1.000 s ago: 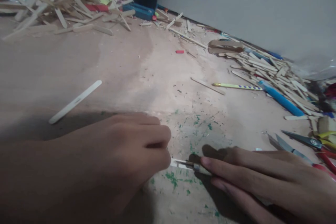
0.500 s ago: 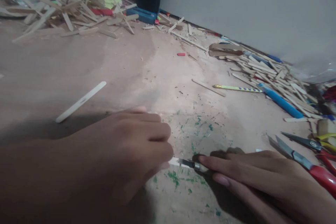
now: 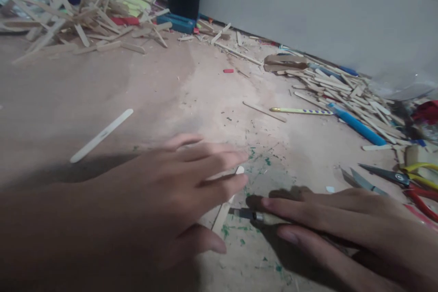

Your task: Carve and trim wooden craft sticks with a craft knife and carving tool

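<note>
My left hand (image 3: 191, 191) is spread over the table with its fingers stretched out and thumb apart. A wooden craft stick (image 3: 224, 212) lies slanted beneath its index finger, the rounded upper end showing past the fingertip. Whether the hand presses on the stick, I cannot tell. Closed around a pale handle, my right hand (image 3: 328, 232) holds a craft knife (image 3: 244, 213) low over the table. The blade points left, its tip at or very near the stick's edge; most of the handle is hidden by the fingers.
A single craft stick (image 3: 102, 136) lies at left. Loose sticks heap at back left (image 3: 82, 23) and right (image 3: 352, 96). A patterned pencil (image 3: 301, 111), a blue tube-like object (image 3: 359, 124) and scissors (image 3: 398, 177) lie at right. Green scraps (image 3: 268, 161) dot the table.
My left hand has loosened from a closed grip and spread its fingers. The stick now lies at a steeper slant, with more of it showing. My right hand keeps the knife nearly in place.
</note>
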Demonstrator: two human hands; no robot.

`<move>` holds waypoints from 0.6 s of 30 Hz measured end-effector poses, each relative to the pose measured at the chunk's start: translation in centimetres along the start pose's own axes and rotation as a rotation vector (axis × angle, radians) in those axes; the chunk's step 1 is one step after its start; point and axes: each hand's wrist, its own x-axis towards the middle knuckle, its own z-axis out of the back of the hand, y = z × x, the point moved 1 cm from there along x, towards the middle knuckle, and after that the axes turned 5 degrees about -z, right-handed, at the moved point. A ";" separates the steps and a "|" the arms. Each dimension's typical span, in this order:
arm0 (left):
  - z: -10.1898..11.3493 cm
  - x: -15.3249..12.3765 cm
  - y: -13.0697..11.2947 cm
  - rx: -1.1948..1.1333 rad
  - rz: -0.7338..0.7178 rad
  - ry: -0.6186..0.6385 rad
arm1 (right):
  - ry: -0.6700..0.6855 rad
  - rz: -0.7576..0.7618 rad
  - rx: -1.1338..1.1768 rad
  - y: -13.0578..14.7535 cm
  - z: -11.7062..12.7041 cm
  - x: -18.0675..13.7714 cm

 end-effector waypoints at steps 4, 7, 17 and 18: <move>-0.5 -0.2 0.0 0.010 0.032 0.097 | 0.026 0.035 0.022 0.4 -1.0 0.1; -0.6 -0.2 -0.1 0.014 0.059 0.097 | 0.038 0.034 0.019 0.6 -1.4 1.0; -0.4 -0.2 -0.3 -0.042 0.107 0.062 | 0.162 0.086 0.188 0.2 -1.0 2.8; -0.4 -0.1 -0.3 -0.068 0.114 0.067 | 0.173 0.078 0.177 0.4 -1.0 2.7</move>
